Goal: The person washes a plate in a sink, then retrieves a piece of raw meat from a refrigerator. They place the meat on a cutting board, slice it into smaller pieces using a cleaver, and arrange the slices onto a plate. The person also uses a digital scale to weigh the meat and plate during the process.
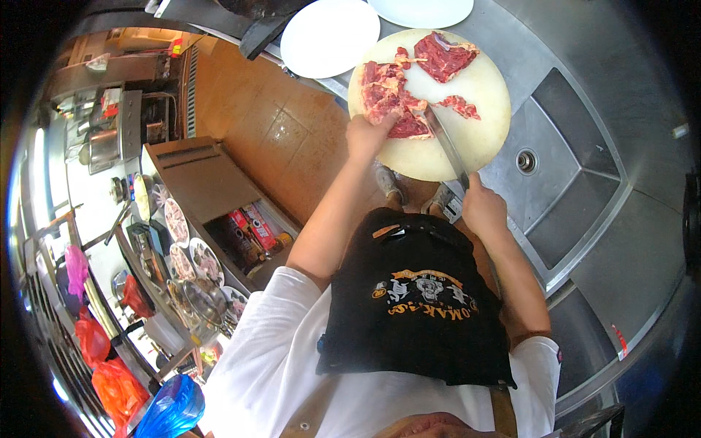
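Note:
A round, pale cutting board (471, 148) lies before me with raw red meat on it. My left hand (369, 137) presses on the near end of a large fatty piece of meat (383, 90) at the board's left side. In my right hand (483, 205) is the handle of a long kitchen knife (446, 142). The blade reaches across the board, its tip at the right edge of that large piece. Just right of the tip lies a small trimmed strip of meat (461, 106). Another thick chunk of meat (443, 57) rests at the far side.
White plates, one at the left (330, 38) and another (421, 12) behind the board, stand close to it. A stainless steel sink (553, 164) with a drain is to the right. On the left, a counter holds plates of sliced food (207, 261), above an open drawer (249, 232).

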`<state>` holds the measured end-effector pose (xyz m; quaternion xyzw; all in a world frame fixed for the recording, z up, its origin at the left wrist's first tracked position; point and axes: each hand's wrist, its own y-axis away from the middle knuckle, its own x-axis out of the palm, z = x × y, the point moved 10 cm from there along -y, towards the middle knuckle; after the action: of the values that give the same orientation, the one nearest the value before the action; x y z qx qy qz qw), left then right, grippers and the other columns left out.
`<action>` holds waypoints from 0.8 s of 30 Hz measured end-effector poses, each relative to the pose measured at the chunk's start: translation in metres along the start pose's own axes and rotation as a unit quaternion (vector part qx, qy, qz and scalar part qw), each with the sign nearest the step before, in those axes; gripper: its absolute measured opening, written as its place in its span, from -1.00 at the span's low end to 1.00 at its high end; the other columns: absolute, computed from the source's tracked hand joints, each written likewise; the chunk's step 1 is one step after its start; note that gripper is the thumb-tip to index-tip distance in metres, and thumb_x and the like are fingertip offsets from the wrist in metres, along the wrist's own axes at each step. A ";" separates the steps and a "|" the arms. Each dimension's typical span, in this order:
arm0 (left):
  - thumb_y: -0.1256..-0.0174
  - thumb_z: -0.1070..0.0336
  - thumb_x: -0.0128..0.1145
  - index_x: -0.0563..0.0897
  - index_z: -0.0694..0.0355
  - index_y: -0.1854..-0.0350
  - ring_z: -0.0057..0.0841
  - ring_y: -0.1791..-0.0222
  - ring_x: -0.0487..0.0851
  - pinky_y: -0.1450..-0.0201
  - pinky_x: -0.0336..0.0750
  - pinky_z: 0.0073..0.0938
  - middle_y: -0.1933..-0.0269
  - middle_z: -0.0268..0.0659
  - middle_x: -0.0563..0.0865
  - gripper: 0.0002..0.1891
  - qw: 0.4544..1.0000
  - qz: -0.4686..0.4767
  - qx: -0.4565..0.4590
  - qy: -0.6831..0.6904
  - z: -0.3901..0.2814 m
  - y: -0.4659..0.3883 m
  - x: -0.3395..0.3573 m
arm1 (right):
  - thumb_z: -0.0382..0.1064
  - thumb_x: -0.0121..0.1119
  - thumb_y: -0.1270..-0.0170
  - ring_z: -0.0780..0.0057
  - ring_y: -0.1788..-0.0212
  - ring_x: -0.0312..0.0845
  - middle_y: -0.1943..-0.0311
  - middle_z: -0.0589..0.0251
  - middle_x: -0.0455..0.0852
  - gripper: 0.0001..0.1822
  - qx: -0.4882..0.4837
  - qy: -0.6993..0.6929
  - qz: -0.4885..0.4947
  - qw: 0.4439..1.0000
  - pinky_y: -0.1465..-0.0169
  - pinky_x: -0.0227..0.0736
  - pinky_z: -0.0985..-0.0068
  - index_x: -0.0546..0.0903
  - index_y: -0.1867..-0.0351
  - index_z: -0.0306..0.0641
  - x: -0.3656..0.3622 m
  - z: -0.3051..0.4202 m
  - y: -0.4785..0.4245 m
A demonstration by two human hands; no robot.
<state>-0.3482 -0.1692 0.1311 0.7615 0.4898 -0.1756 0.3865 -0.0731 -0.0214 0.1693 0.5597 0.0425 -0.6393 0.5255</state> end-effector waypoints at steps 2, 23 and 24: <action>0.04 0.04 0.49 0.48 0.55 -0.05 -0.04 0.05 0.69 -0.02 0.56 -0.26 0.00 0.21 0.66 -0.25 0.999 0.020 0.009 -0.033 -0.039 0.020 -0.002 | -0.32 0.00 -0.25 -0.14 0.34 0.68 0.44 -0.17 0.71 -0.53 -0.008 0.019 0.032 0.999 0.20 0.49 -0.05 0.31 -0.21 -0.25 0.008 0.011 0.001; -0.04 -0.32 0.32 0.54 0.46 0.00 -0.14 0.05 0.72 -0.01 0.56 -0.26 0.12 0.07 0.74 -0.19 0.990 0.088 0.040 -0.100 -0.024 -0.017 -0.027 | -0.18 0.01 -0.30 -0.25 0.22 0.61 0.30 -0.25 0.68 -0.65 -0.048 -0.107 -0.095 0.989 0.09 0.45 -0.08 0.41 -0.06 -0.29 -0.008 0.052 -0.076; -0.03 -0.30 0.33 0.54 0.45 -0.01 -0.12 0.04 0.71 -0.02 0.55 -0.24 0.11 0.08 0.73 -0.19 0.994 0.039 0.049 -0.085 -0.024 -0.029 -0.025 | -0.19 0.01 -0.31 -0.26 0.23 0.61 0.31 -0.26 0.68 -0.69 -0.050 -0.110 -0.100 0.988 0.10 0.45 -0.09 0.40 0.00 -0.27 -0.012 0.053 -0.084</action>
<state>-0.3883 -0.1601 0.1503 0.7803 0.4156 -0.2485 0.3958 -0.1716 -0.0108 0.1532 0.4517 0.0724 -0.7435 0.4878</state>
